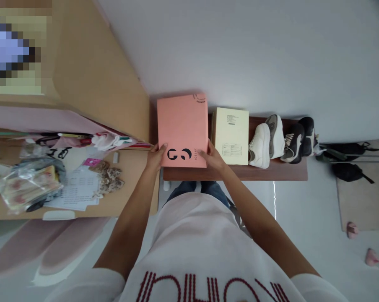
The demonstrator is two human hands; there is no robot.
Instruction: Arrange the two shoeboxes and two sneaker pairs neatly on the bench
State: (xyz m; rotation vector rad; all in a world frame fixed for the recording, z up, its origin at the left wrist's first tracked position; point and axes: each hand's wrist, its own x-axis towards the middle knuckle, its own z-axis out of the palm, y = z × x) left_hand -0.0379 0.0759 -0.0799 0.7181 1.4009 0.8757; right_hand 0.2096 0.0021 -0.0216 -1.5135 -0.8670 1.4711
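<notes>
A salmon-pink shoe box (181, 126) with a black logo lies at the left end of a dark brown shelf (271, 172) against the white wall. My left hand (156, 154) grips the box's near left corner, thumb on the lid. My right hand (212, 156) grips its near right corner, fingers curled round the edge. Right beside the pink box lies a cream box (232, 135) with printed labels.
A white pair of sneakers (266, 142) and a black-and-white pair (298, 140) stand on the shelf to the right. A wooden desk (133, 184) with papers and bags is at left. Black bags (346, 161) and a brown mat (362, 197) lie on the floor at right.
</notes>
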